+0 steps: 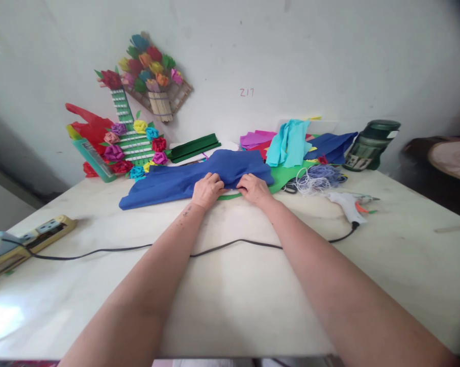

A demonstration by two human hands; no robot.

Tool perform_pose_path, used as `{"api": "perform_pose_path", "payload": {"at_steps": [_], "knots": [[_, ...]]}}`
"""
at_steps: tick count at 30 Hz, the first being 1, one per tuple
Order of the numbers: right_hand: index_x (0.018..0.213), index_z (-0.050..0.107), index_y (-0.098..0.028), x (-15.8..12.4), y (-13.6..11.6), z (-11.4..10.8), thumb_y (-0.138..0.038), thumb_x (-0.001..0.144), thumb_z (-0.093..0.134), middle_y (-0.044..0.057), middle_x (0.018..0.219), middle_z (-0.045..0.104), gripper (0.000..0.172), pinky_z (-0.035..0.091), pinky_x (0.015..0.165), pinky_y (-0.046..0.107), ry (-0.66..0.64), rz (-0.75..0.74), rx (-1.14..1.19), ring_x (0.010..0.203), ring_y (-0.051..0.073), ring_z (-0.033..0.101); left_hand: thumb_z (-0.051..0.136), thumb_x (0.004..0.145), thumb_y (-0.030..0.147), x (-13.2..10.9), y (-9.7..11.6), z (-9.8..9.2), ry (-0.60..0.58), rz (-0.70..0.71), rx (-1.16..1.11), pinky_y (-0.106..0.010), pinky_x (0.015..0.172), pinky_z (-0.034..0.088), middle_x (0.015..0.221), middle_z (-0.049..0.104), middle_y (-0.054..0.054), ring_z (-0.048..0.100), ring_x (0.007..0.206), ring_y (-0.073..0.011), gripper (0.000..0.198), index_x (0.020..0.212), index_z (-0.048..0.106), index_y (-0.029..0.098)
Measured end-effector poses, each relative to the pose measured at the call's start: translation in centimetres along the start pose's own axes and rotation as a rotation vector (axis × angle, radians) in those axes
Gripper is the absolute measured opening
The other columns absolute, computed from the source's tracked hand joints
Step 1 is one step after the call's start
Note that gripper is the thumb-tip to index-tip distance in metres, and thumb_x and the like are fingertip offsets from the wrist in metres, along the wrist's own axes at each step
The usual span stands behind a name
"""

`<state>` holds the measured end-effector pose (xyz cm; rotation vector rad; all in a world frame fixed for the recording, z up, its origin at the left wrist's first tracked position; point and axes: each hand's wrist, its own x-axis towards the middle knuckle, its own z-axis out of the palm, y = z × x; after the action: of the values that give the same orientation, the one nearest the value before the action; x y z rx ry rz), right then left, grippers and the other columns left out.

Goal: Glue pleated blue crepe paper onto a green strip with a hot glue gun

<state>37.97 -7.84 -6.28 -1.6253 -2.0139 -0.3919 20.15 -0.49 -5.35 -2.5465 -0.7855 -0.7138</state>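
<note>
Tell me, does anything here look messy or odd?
The string beside the glue gun looks messy: a loose tangle, not wound. The gun's black cord snakes across the table beneath both forearms. No spill shows.

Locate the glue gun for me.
In the head view, the glue gun lies on the right side of the table, just in front of the tangled string and to the right of the right hand.

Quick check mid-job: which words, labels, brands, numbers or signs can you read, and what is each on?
"Z17": red handwriting on the wall; the first character could be a 2.
Green jar: markings too blurred to read.
Power strip: nothing legible.
Teal container: nothing legible.
</note>
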Motion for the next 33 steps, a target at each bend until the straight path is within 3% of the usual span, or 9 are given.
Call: {"api": "perform_pose_path", "payload": {"at_steps": [5,17,25,33], "knots": [[0.099,0.065,-0.019,0.0,0.0,0.1,-0.008,0.077,0.050,0.005,0.092,0.062,0.029,0.041,0.077,0.029,0.001,-0.084,0.005,0.087,0.019,0.050,0.045,0.085,0.043,-0.2,-0.5,0.4,0.027,0.029,-0.016,-0.026,0.054,0.032,0.082,0.059,-0.004,0.050,0.080,-0.0170,0.032,0.070,0.063,0.021],[0.100,0.067,-0.022,0.0,-0.3,-0.5,-0.013,0.083,0.046,0.006,0.090,0.060,0.029,0.039,0.068,0.027,-0.088,-0.088,-0.069,0.089,0.018,0.050,0.052,0.082,0.035,-1.1,-2.0,0.0,0.059,0.083,-0.166,-0.024,0.065,0.042,0.090,0.061,-0.004,0.055,0.084,-0.0153,0.019,0.082,0.064,0.021],[0.100,0.066,-0.021,-0.1,-0.6,-0.5,-0.024,0.086,0.046,0.006,0.089,0.059,0.025,0.037,0.069,0.027,-0.072,-0.093,-0.073,0.088,0.018,0.049,0.054,0.078,0.038,-1.4,-2.1,-0.5,0.059,0.012,-0.241,-0.026,0.069,0.046,0.091,0.061,-0.004,0.057,0.083,-0.0159,0.022,0.079,0.066,0.020],[0.094,0.067,-0.021,0.2,-0.7,0.0,-0.027,0.085,0.048,0.005,0.089,0.060,0.022,0.035,0.066,0.028,-0.053,-0.093,-0.120,0.086,0.018,0.049,0.052,0.069,0.022,-1.4,-2.6,-0.8,0.025,0.066,-0.319,-0.028,0.073,0.048,0.092,0.061,-0.005,0.058,0.084,-0.0171,0.020,0.081,0.068,0.018]]}}
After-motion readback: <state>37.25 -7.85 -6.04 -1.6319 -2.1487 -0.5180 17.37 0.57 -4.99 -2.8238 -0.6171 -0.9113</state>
